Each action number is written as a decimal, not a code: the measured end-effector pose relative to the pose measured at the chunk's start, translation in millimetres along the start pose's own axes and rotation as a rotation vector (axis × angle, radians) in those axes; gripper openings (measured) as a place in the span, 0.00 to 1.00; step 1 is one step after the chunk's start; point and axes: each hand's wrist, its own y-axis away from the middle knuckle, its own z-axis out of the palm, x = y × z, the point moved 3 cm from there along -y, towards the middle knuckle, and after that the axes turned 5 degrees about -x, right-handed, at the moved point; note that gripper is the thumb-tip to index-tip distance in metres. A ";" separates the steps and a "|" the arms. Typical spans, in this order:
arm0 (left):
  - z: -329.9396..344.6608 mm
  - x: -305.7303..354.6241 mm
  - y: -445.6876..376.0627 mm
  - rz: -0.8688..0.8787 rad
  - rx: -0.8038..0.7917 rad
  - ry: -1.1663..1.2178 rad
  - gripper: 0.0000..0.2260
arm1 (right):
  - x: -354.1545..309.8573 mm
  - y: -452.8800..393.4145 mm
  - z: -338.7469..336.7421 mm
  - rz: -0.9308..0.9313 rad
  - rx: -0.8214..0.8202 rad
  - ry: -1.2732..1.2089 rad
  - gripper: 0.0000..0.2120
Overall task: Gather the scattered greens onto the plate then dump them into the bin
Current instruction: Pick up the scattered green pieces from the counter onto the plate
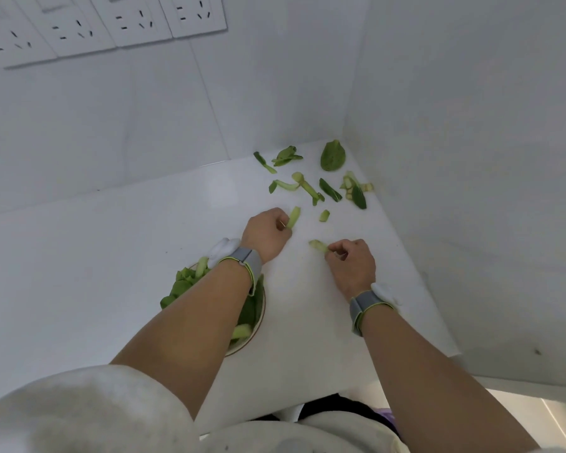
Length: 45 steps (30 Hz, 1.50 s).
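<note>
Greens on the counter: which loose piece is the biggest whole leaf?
The broad oval leaf in the far corner by the wall. The other loose greens are narrow stems and strips.

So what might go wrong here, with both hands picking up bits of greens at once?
The left hand and right hand each pinch only one small stem piece, so a slip could drop it back on the counter. The left forearm lies over the plate, which is already heaped, and might knock leaves off. The large leaf lies far back in the corner and could be missed.
</note>
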 end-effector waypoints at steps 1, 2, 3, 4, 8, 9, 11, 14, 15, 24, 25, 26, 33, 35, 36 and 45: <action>0.0 -0.6 2.3 0.018 0.010 0.035 0.05 | 1.3 -1.1 -0.6 0.016 0.023 -0.003 0.02; -4.3 -6.5 10.0 0.024 0.032 0.065 0.04 | -1.5 2.7 3.0 0.023 0.037 -0.014 0.02; -9.0 -13.5 18.3 0.029 0.058 0.088 0.04 | -4.6 7.5 7.0 0.034 0.047 -0.033 0.03; -13.9 -20.7 25.3 0.031 0.083 0.104 0.03 | -7.8 11.7 10.4 0.045 0.050 -0.057 0.03; -35.7 -58.6 53.9 0.000 0.137 0.161 0.01 | -25.3 28.3 26.2 0.059 0.017 -0.120 0.03; -42.6 -68.8 61.9 -0.015 0.142 0.179 0.02 | -31.1 32.6 30.9 0.061 0.013 -0.145 0.02; -56.6 -88.8 79.4 -0.032 0.143 0.202 0.03 | -44.9 44.3 41.2 0.050 0.013 -0.201 0.01; -71.3 -110.5 101.8 -0.020 0.105 0.168 0.05 | -65.1 60.3 56.7 0.008 0.007 -0.226 0.02; -72.6 -110.4 104.3 0.000 0.078 0.141 0.06 | -68.2 61.1 57.8 0.002 0.009 -0.223 0.02; -75.2 -126.0 137.2 0.178 -0.145 -0.248 0.08 | -93.6 99.5 76.0 -0.191 0.001 -0.051 0.03; -73.8 -126.6 138.9 0.194 -0.141 -0.242 0.08 | -94.5 105.0 75.6 -0.237 -0.002 -0.018 0.03; -73.5 -125.8 139.2 0.200 -0.131 -0.237 0.07 | -95.4 107.8 75.8 -0.275 -0.013 -0.008 0.03; -69.2 -122.7 138.6 0.292 -0.214 -0.302 0.05 | -87.4 131.9 78.7 -0.448 -0.182 0.200 0.04; -68.2 -119.0 138.6 0.311 -0.218 -0.307 0.07 | -84.1 135.4 80.8 -0.464 -0.222 0.275 0.04; -68.7 -116.9 138.9 0.318 -0.210 -0.282 0.07 | -83.1 136.5 82.4 -0.469 -0.234 0.306 0.05; -62.8 -113.4 150.8 0.291 -0.389 -0.345 0.05 | -81.8 135.5 86.2 -0.451 -0.203 0.349 0.06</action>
